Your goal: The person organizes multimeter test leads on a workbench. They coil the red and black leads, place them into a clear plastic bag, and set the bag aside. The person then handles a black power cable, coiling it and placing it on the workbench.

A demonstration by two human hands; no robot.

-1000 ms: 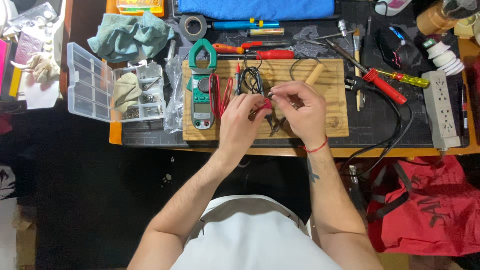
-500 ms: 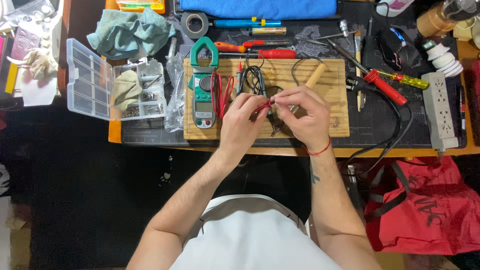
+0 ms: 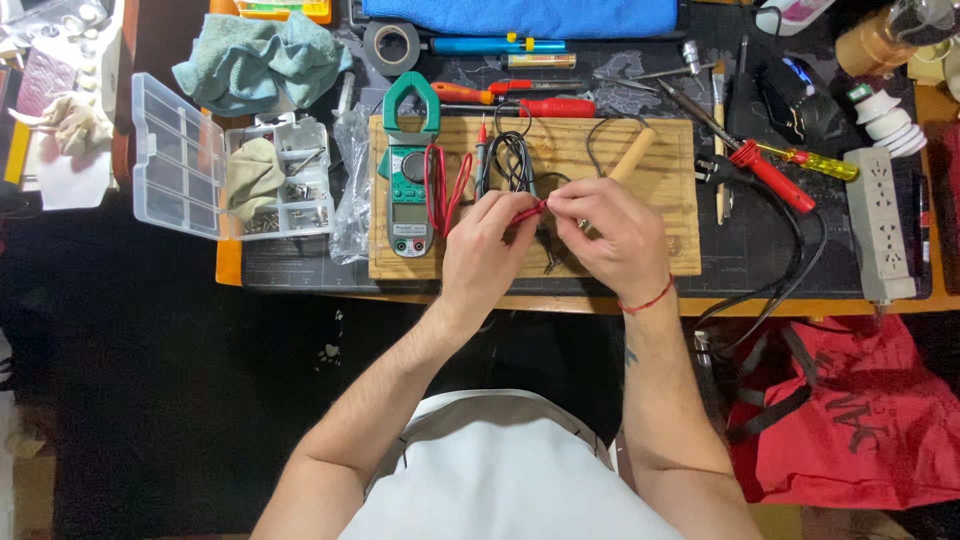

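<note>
A short red wire (image 3: pixel 528 212) is what I see pinched between both hands, held just above the middle of the pale wooden board (image 3: pixel 670 255). My left hand (image 3: pixel 487 243) has thumb and forefinger pressed together on the wire's left part; my right hand (image 3: pixel 610 232) nips its right end the same way, fingers curled in.

Against the picture from half a second ago, I see the two hands sitting a touch closer together, and the wire now shows as a short slanting red line between the fingertips. Everything else on the bench lies as it did.

For room, I have little to the left: the green clamp meter (image 3: pixel 410 165) with its coiled red lead (image 3: pixel 444 188) lies just beside my left hand, and a black coiled lead (image 3: pixel 512 160) sits right above the fingers. The wooden-handled soldering iron (image 3: pixel 632 155) lies close above my right hand. The board's right part is bare out to its edge, and its near edge runs just under my wrists. The red-handled screwdriver (image 3: pixel 772 178) and white power strip (image 3: pixel 878 225) lie well apart to the right.
</note>
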